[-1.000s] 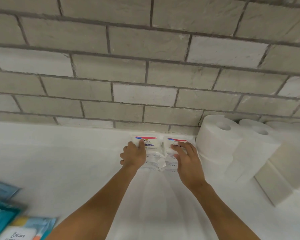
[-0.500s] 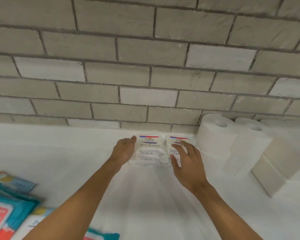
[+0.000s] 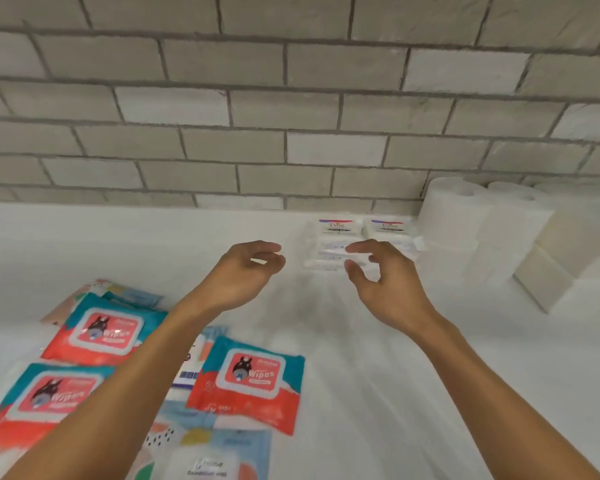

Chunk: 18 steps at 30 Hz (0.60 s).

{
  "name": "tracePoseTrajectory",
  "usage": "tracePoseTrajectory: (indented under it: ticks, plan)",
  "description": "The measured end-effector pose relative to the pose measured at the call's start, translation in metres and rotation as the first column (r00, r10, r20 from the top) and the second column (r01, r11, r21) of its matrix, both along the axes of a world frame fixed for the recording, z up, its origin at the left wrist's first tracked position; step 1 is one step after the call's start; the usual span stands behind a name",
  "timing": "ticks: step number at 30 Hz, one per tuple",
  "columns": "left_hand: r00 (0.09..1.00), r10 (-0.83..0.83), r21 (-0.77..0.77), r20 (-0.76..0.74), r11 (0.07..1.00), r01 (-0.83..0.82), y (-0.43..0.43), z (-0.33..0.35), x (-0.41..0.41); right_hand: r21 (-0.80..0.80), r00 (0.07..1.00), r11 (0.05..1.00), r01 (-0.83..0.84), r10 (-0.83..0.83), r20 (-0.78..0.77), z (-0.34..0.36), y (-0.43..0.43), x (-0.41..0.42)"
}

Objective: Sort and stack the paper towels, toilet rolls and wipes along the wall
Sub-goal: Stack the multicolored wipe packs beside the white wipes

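Two stacks of white Dove wipe packs [image 3: 340, 233] stand side by side against the brick wall. To their right stand stacked toilet rolls [image 3: 454, 216] and folded paper towels [image 3: 548, 271]. My left hand [image 3: 246, 271] hovers empty in front of the packs, fingers loosely curled and apart. My right hand [image 3: 385, 278] is also empty, fingers apart, just in front of the right stack and partly hiding it. Red and teal wipes packs [image 3: 250, 379] lie loose at the lower left.
The grey brick wall [image 3: 291, 116] runs along the back of the white surface [image 3: 395, 375]. More wipe packs in red, teal and pale blue [image 3: 97, 330] overlap in a heap at the lower left, partly under my left forearm.
Both hands have let go of the Dove packs and pulled back toward me. The view has swung left and down, bringing the heap of coloured wipe packs into sight.
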<state>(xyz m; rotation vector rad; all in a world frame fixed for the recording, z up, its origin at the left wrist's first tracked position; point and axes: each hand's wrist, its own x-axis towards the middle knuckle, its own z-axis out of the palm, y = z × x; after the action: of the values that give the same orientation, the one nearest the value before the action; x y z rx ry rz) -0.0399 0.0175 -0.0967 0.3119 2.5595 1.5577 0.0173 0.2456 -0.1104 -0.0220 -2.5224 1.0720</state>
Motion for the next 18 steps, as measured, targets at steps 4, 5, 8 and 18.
tracePoseTrajectory:
  ticks: [4, 5, 8, 18]
  plan:
    - [0.997, -0.051, -0.089, -0.054, 0.995, 0.047, -0.036, -0.002, 0.026, -0.005, 0.998, 1.000, -0.022, 0.023, 0.062, -0.010, -0.028, 0.027]
    - [0.997, -0.060, -0.107, -0.053, 0.993, 0.054, -0.044, -0.003, 0.032, -0.015, 0.995, 1.000, -0.026, 0.028, 0.094, -0.014, -0.034, 0.033]
    - [0.997, -0.080, -0.140, -0.023, 0.987, 0.076, -0.068, -0.011, 0.050, -0.051, 0.983, 0.998, -0.028, 0.037, 0.180, -0.026, -0.056, 0.050]
    - [0.990, -0.132, -0.161, 0.040, 0.977, 0.137, -0.134, -0.041, 0.088, -0.165, 0.921, 0.978, -0.125, 0.176, 0.346, -0.059, -0.129, 0.097]
